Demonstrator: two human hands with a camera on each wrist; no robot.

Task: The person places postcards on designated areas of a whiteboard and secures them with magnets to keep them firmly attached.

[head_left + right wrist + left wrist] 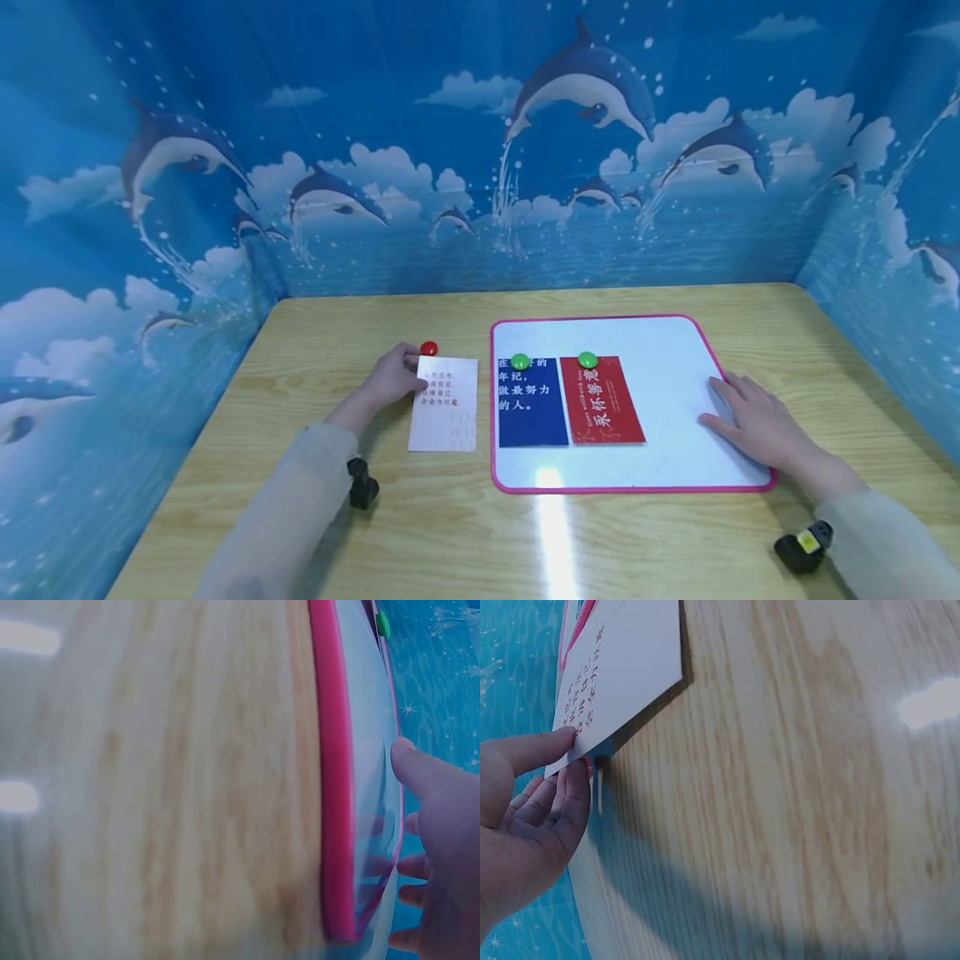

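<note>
My left hand (395, 375) pinches the left edge of a white card (450, 421) printed with dark characters. In the left wrist view the thumb lies on top of the card (630, 675) and the fingers curl beneath it. A red round magnet (428, 348) is just beyond that hand. On the right, my right hand (761, 421) is spread over the right edge of a pink-framed whiteboard (697, 400), fingers apart. The right wrist view shows its thumb and fingers (420, 769) extended by the pink frame (336, 787).
On the whiteboard lie a blue card (532, 417) and a red card (615, 408), with a green magnet (520, 362) and another green magnet (587, 360) at their tops. Beneath is a wood-grain table (420, 517). A blue dolphin-print curtain (420, 242) surrounds it.
</note>
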